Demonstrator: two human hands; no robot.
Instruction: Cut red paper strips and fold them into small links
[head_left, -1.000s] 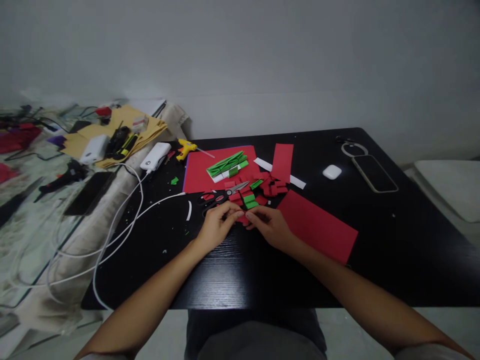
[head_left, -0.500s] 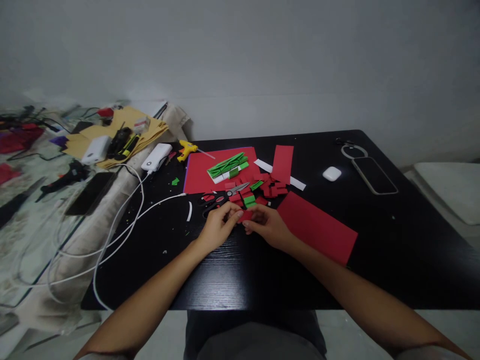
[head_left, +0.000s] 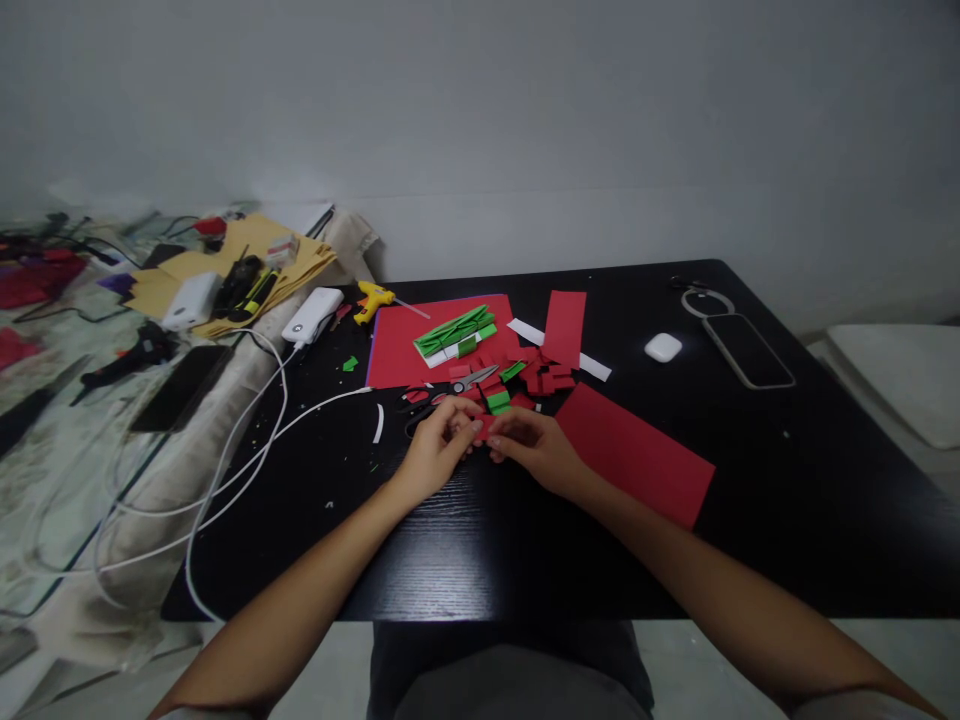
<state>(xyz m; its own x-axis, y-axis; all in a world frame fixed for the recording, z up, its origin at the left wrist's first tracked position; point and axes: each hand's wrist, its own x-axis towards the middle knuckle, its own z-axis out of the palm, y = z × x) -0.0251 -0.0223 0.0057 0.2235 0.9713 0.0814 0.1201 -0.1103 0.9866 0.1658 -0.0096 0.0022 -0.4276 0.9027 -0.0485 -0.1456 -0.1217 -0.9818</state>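
Note:
My left hand (head_left: 435, 450) and my right hand (head_left: 536, 445) meet at the middle of the black table (head_left: 787, 500), fingers pinched together on a small red paper piece (head_left: 486, 427). Just beyond my fingers lie black-handled scissors (head_left: 442, 393) and a heap of small red and green folded paper pieces (head_left: 525, 378). A large red sheet (head_left: 637, 452) lies flat right beside my right hand.
Farther back lie a red sheet (head_left: 405, 340) with green folded strips (head_left: 454, 330), a red strip (head_left: 565, 325), a yellow glue gun (head_left: 373, 296), a white power bank (head_left: 311, 315) with white cables (head_left: 247, 450). A white earbud case (head_left: 663, 347) and a phone (head_left: 748, 348) sit right.
My hands have stayed in place; the fingers have closed in a little more over the small red piece, hiding most of it.

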